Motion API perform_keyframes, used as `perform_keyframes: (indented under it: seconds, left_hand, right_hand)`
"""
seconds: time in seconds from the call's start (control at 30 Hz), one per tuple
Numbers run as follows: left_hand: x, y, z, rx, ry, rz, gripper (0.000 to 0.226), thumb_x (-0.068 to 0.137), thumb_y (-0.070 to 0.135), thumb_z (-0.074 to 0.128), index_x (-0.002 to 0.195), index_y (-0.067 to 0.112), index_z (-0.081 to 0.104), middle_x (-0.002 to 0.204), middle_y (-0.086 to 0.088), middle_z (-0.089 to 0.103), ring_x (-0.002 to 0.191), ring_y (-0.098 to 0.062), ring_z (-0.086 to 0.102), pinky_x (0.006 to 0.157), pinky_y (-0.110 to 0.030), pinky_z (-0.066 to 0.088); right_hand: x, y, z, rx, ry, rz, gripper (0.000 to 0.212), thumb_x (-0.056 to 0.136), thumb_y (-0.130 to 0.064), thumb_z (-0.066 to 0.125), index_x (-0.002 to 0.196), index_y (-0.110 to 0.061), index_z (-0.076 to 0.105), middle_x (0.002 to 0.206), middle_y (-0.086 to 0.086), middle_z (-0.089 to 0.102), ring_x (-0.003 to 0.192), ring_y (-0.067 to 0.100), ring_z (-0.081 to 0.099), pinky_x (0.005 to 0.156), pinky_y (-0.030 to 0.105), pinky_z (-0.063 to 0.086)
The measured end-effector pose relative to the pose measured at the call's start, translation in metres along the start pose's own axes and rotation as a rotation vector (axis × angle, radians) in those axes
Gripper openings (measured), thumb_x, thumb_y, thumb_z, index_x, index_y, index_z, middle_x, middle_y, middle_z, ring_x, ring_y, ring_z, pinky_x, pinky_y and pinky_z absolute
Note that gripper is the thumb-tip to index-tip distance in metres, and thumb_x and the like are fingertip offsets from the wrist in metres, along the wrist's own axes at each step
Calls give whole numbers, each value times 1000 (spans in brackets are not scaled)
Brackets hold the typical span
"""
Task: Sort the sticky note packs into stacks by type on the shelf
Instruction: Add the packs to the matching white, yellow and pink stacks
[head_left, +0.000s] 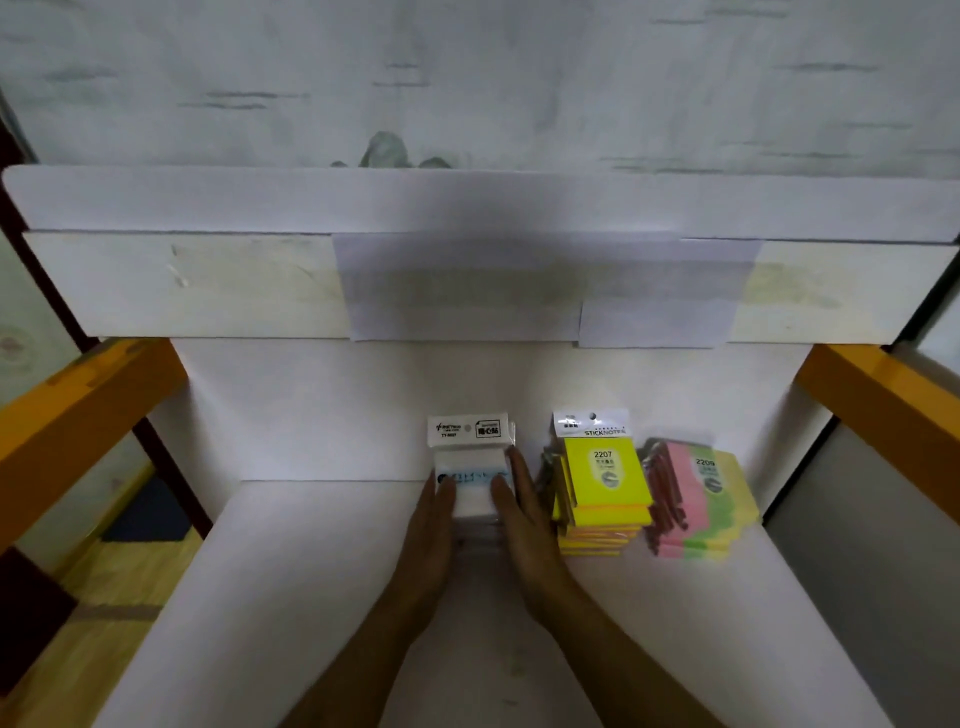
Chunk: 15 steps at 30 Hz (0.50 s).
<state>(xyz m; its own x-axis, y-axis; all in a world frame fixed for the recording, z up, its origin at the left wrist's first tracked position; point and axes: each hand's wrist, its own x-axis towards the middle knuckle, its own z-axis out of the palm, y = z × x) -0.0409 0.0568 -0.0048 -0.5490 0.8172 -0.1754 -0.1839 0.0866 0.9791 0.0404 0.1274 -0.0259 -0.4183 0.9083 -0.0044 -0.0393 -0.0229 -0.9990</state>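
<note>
Near shelf (322, 545) back edge, both hands, L (428, 525) & R (522, 514), fingers straight, press white pack stack (471, 467) sides; squeeze evenly, square it up.

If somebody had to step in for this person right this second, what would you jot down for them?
Left hand and right hand: fingers straight, pressing the sides of the white pack stack to square it.
Yellow 2207 stack sits just right of it; pink-green-yellow 2209 stack farthest right. All on the white shelf.
Done: three types stacked.
Left: finish aligning the white stack; no loose packs in view.
</note>
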Motion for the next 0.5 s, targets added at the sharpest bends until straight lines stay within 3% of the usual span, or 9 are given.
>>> perform_keyframes:
  seconds: [0.13, 0.23, 0.3, 0.4, 0.5]
  left_hand:
    - [-4, -2, -3, 85, -30, 1, 56, 90, 49, 39, 141, 25, 42, 132, -2, 58, 118, -18, 58, 104, -44, 46]
    - [-5, -2, -6, 201, -74, 25, 49, 99, 43, 34, 145, 28, 33, 136, 4, 51, 119, -12, 51, 100, -29, 43]
    - [-3, -2, -10, 230, -95, 29, 50, 99, 43, 35, 146, 30, 29, 139, 6, 48, 121, -12, 49, 101, -30, 42]
    - [-2, 4, -14, 202, -90, -12, 55, 93, 50, 43, 144, 28, 37, 137, 4, 51, 118, -16, 53, 100, -33, 45]
    - [1, 14, -17, 52, -101, -162, 44, 90, 52, 48, 123, 24, 56, 117, -7, 67, 104, -24, 64, 82, -33, 55]
  right_hand:
    - [-2, 1, -2, 17, -29, 24, 52, 99, -22, 49, 143, -40, 30, 143, -8, 44, 126, 9, 48, 100, 21, 44]
    - [-6, 3, -3, 40, -45, 32, 62, 96, -20, 55, 148, -34, 26, 145, -5, 43, 129, 13, 48, 105, 29, 45]
    - [-7, 4, -3, 44, -41, 49, 66, 93, -23, 59, 149, -30, 25, 147, -3, 42, 130, 15, 47, 107, 33, 43]
    - [-7, 1, -4, 22, -19, 76, 64, 91, -31, 61, 147, -28, 31, 144, -2, 46, 127, 16, 49, 106, 33, 44]
    - [-5, -5, -4, 37, -24, 136, 62, 89, -42, 60, 145, -29, 35, 139, -4, 48, 125, 17, 50, 104, 33, 44]
